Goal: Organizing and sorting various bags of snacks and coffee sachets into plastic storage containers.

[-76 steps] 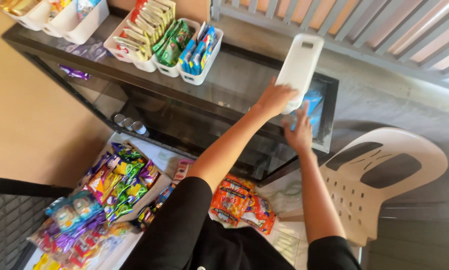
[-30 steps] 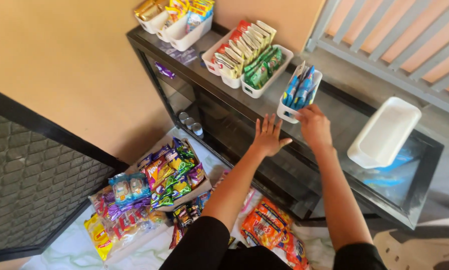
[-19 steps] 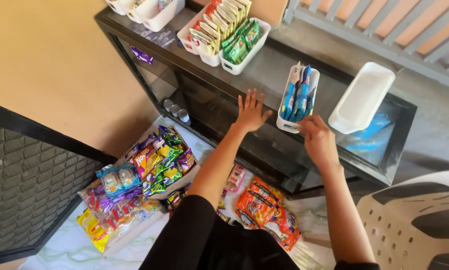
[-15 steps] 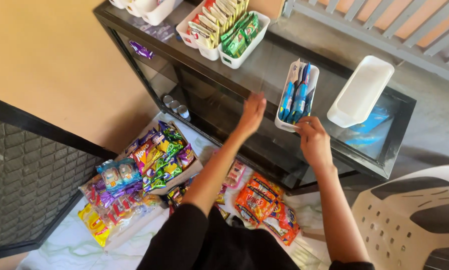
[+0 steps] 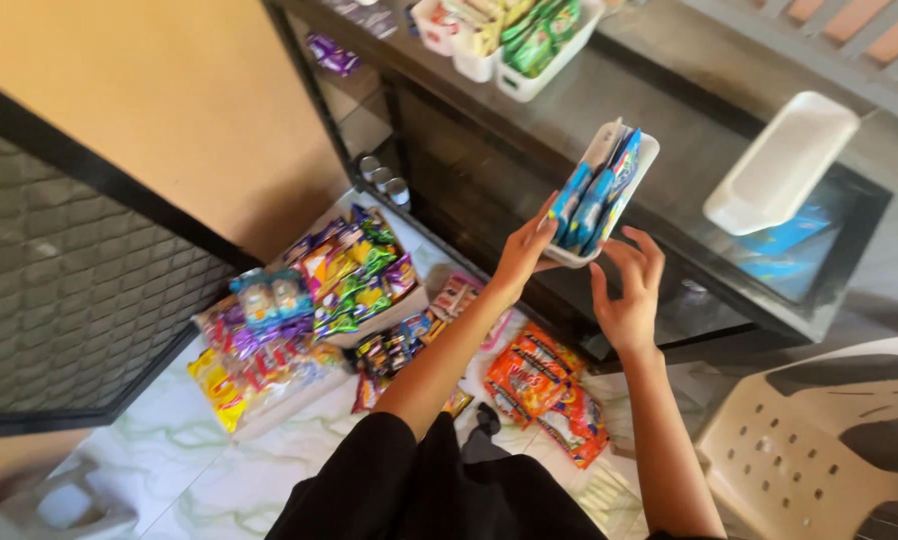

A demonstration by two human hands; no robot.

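My left fingers (image 5: 541, 232) grip the near end of a small white tray (image 5: 641, 165) packed with blue packets (image 5: 597, 195); my left hand (image 5: 522, 255) lifts it just over the front edge of the dark glass counter (image 5: 659, 120). My right hand (image 5: 629, 295) hovers just beneath, fingers spread and loose, barely touching. An empty white tray (image 5: 781, 165) lies further right; snack packs (image 5: 319, 300) crowd the floor below.
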